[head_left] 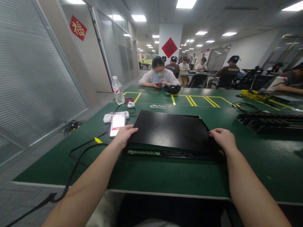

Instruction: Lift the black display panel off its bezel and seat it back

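Note:
A flat black panel (170, 130) is held tilted over a shallow black casing (189, 155), its near edge raised off the casing. A green circuit board (143, 153) shows in the gap at the front left. My left hand (126, 134) pinches the panel's left edge, thumb on top. On the opposite side my right hand (222, 137) grips the right edge with its fingers closed. Fingertips under the panel are hidden on both sides. Close beside my left hand, a phone (118, 124) with a lit screen leans on a white object (107, 118).
Black cables (77, 157) run along the left of the green table (169, 180). A water bottle (118, 90) and a white mouse (131, 105) stand farther back. Long black parts (277, 123) lie at the right. A person (159, 74) sits opposite; others sit behind.

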Motion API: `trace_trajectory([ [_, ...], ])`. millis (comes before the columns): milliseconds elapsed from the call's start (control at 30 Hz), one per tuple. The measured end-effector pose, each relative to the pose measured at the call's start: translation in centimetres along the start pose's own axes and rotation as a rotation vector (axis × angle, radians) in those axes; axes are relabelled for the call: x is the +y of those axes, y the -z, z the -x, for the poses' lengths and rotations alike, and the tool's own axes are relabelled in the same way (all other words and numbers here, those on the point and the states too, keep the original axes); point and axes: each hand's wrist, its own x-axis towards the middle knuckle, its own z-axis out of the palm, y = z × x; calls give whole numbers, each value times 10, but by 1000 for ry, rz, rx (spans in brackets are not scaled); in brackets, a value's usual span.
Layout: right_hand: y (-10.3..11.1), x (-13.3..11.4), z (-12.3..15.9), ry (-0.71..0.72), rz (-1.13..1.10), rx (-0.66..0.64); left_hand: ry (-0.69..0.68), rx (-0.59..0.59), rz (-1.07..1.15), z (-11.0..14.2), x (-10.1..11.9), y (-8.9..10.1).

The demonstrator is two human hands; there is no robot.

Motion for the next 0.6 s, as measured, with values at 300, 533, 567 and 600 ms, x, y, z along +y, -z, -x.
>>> trace_trajectory([
  [300,-1,-3,2,28,66,29,-40,-6,-14,-12,-9,8],
  [533,3,-5,3,16,103,-12,-67,-21,-29,-13,-11,8],
  [567,3,-6,3,9,104,-17,-72,-16,-32,-14,-11,8],
  [600,3,-6,3,5,101,-17,-77,-12,-35,-14,-11,8],
])
